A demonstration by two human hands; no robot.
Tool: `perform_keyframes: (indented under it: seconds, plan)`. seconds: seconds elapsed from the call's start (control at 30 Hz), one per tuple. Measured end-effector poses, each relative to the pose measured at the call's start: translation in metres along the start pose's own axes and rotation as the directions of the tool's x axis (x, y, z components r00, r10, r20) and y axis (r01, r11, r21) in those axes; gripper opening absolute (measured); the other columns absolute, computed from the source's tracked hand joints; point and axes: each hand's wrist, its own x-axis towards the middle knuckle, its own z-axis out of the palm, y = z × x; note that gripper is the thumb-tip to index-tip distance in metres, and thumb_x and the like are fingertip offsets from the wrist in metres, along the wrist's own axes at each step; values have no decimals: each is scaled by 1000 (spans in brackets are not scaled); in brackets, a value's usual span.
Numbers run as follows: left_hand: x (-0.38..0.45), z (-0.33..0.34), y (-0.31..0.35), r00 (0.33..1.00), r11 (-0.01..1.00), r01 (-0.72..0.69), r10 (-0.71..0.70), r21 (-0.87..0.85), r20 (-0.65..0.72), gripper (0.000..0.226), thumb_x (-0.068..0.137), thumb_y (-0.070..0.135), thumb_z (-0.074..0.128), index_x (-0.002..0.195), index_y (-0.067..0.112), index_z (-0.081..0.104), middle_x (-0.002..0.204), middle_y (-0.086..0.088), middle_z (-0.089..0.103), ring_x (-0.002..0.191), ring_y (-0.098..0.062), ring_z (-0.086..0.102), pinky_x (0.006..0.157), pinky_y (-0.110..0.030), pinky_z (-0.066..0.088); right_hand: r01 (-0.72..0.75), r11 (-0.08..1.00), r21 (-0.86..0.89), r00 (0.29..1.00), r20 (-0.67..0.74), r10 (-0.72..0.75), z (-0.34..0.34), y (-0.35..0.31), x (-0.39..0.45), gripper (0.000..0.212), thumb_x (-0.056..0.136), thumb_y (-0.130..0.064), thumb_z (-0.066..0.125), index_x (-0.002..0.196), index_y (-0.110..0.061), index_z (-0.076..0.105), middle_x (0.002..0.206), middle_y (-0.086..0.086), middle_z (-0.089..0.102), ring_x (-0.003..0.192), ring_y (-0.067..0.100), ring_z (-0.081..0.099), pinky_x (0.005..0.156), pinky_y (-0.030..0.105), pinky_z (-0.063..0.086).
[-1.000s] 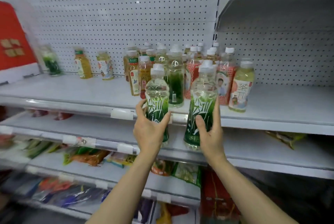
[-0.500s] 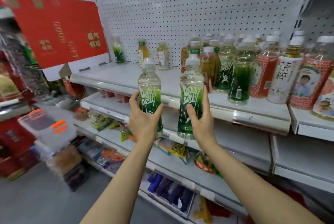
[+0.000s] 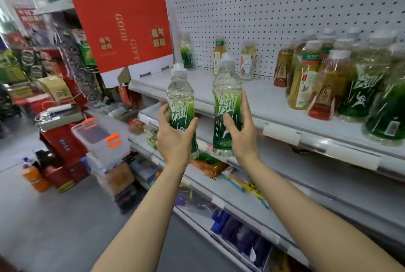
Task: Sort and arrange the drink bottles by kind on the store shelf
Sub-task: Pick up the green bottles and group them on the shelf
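Green-label bottles x2, upright, off the shelf [image 3: 258, 105], near its front edge | left hand [image 3: 175, 138] wrapped around left bottle [image 3: 180, 105] | right hand [image 3: 242, 131] wrapped around right bottle [image 3: 226, 105] | lone green bottle [image 3: 187, 52] far left by pegboard | mixed bottle cluster [image 3: 341, 83] on shelf, right | red carton [image 3: 122, 23] left of shelf
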Motion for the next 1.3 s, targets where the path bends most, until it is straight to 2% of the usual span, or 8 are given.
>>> perform_keyframes:
  seconds: [0.17, 0.33, 0.4, 0.63, 0.8, 1.0, 1.13, 1.3]
  plan:
    - [49, -6, -27, 1000, 1000, 11, -11, 7, 27, 75, 75, 53, 77, 136, 32, 39, 126, 4, 65, 109, -23, 63, 79, -33, 42, -7, 1000, 2, 1000, -20, 7, 53, 14, 18, 69, 93, -37, 59, 151, -42, 21, 155, -22, 28, 143, 2, 26, 119, 40, 25]
    - [93, 5, -52, 998, 999, 21, -19, -31, 53, 75, 74, 53, 77, 136, 33, 39, 123, 2, 67, 107, -25, 63, 88, -41, 51, -3, 1000, -2, 1000, -24, 3, 93, 34, 51, 69, 94, -34, 59, 151, -42, 21, 156, -22, 27, 143, 2, 26, 119, 40, 25]
    - [114, 14, -58, 999, 999, 19, -17, -47, 44, 75, 75, 50, 78, 137, 31, 40, 126, 2, 66, 107, -24, 63, 84, -34, 47, 10, 1000, -2, 1000, -18, -10, 110, 42, 68, 69, 93, -36, 60, 150, -43, 21, 155, -23, 28, 143, 3, 27, 119, 41, 26]
    - [187, 48, -70, 1000, 995, 5, -4, -103, 18, 72, 78, 48, 77, 137, 30, 40, 123, -1, 68, 104, -26, 66, 77, -27, 37, 41, 999, -32, 999, -33, -42, 154, 70, 131, 71, 94, -35, 59, 152, -40, 20, 156, -22, 26, 142, 0, 25, 116, 27, 23]
    - [242, 65, -86, 998, 993, -29, 36, -116, 59, 72, 78, 49, 77, 137, 32, 39, 124, 1, 66, 106, -22, 64, 78, -26, 38, 65, 996, -57, 996, -61, -69, 191, 85, 172, 70, 96, -25, 59, 153, -29, 21, 142, -37, 25, 122, -32, 23, 100, -2, 21]
    - [312, 82, -112, 987, 984, -85, 105, -158, 124, 75, 79, 47, 77, 141, 30, 38, 134, 0, 62, 115, -24, 61, 83, -26, 35, 71, 993, -91, 986, -143, -84, 241, 107, 208, 69, 95, -25, 60, 153, -30, 22, 136, -44, 26, 121, -31, 24, 99, -3, 23]
    - [354, 96, -127, 969, 976, -121, 155, -179, 193, 86, 79, 50, 75, 150, 32, 30, 140, -1, 57, 125, -24, 56, 96, -35, 42, 59, 990, -128, 969, -229, -88, 268, 119, 226, 69, 95, -25, 60, 153, -30, 22, 138, -42, 26, 124, -29, 25, 101, -1, 24]
    - [397, 132, -136, 955, 963, -152, 201, -225, 217, 86, 81, 51, 73, 153, 27, 32, 149, 6, 49, 133, -18, 49, 104, -34, 39, 40, 985, -170, 955, -283, -88, 284, 136, 257, 70, 95, -26, 60, 153, -30, 22, 138, -42, 26, 125, -28, 24, 102, 0, 23]
